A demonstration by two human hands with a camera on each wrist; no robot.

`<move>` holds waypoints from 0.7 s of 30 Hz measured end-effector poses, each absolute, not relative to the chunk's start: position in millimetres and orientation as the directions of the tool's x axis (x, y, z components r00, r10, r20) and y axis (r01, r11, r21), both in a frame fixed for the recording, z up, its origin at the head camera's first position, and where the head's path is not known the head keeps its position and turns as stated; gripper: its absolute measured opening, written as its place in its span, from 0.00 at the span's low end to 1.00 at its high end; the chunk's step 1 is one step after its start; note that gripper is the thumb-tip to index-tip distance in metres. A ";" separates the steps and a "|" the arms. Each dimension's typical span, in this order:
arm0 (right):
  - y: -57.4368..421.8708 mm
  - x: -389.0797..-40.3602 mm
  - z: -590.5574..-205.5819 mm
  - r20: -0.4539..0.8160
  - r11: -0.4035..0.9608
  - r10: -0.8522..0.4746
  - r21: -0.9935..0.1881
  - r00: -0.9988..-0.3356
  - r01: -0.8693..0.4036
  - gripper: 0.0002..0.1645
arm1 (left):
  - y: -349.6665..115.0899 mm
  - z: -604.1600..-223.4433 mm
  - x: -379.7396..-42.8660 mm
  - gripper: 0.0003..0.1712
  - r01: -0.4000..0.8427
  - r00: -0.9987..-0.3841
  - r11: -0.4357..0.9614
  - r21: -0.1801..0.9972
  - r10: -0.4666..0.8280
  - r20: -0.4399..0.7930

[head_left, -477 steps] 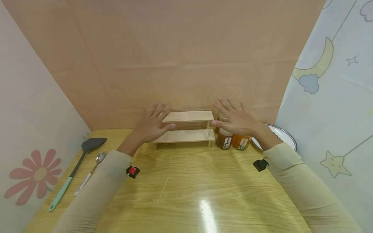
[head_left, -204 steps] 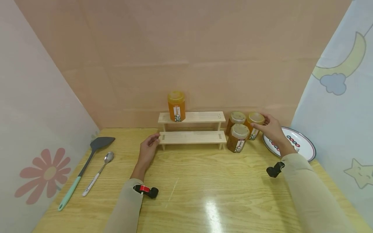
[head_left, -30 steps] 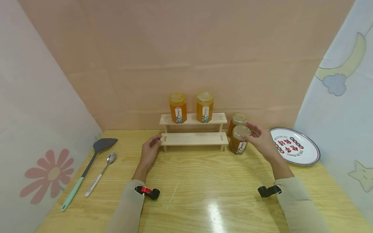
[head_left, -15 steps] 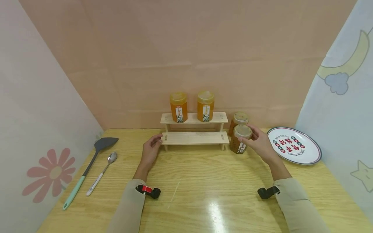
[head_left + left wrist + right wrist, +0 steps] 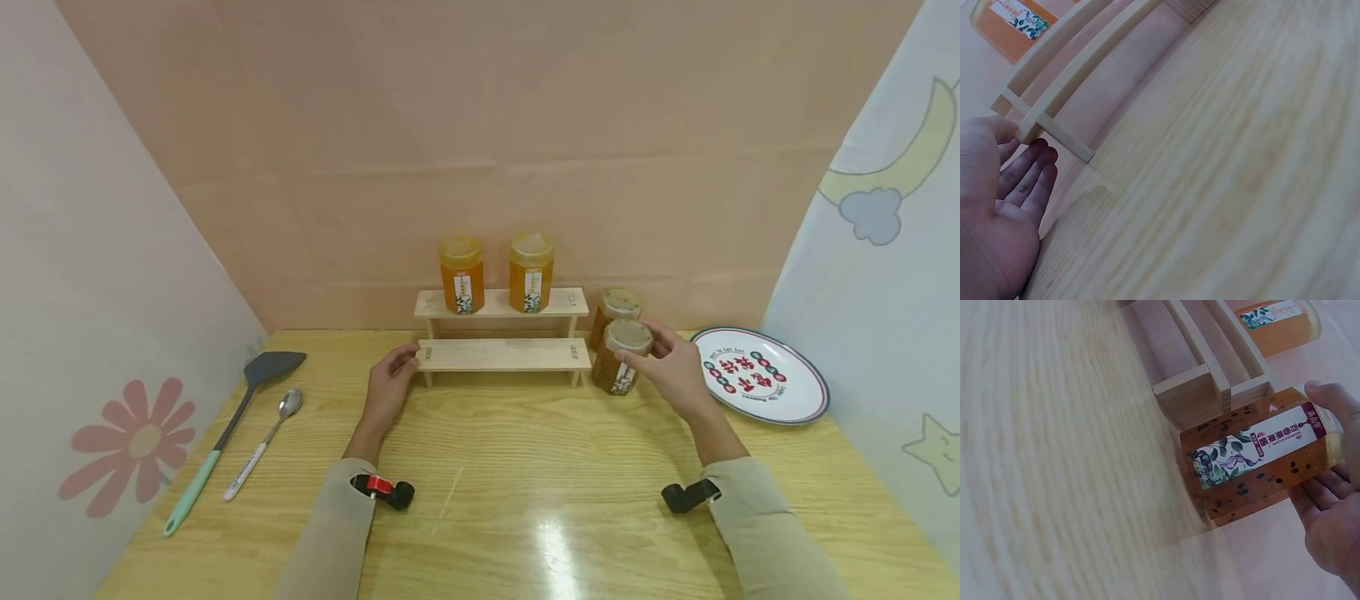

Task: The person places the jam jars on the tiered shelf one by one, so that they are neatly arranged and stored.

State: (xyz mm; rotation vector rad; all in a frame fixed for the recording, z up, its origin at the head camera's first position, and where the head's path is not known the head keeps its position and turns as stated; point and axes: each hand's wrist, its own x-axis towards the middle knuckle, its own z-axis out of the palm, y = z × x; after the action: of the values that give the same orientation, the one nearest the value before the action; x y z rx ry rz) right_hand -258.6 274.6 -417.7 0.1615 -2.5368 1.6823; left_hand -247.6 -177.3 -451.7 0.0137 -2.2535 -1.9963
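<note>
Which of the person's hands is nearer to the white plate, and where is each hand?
The right hand: it grips the front jar, just left of the white plate. The left hand is farther off, holding the left end of the wooden shelf.

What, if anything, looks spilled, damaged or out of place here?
A pale streak on the table runs across the wood grain, perhaps a scratch. Otherwise nothing stands out: the two jars on the rack stand upright, and no spill shows.
</note>
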 end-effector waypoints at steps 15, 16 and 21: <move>267.7 -245.9 -383.1 0.210 0.381 -0.019 -0.902 -0.978 -0.201 0.47 | -180.1 -452.2 -247.8 0.21 0.076 -0.993 0.123 0.990 -0.086 0.087; 266.4 -245.3 -381.0 0.211 0.375 -0.021 -0.904 -0.977 -0.203 0.47 | -180.0 -452.2 -247.7 0.21 0.075 -0.993 0.121 0.990 -0.085 0.086; 259.5 -243.8 -374.7 0.197 0.360 -0.032 -0.912 -0.980 -0.195 0.49 | -178.3 -451.9 -247.8 0.21 0.069 -0.993 0.115 0.991 -0.087 0.079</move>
State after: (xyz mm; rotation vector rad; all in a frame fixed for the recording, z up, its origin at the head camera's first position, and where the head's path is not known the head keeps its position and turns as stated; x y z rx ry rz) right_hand -243.8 259.5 -374.7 0.2077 -2.4670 1.6872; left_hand -247.8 -178.3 -451.9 0.0182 -2.2552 -2.0151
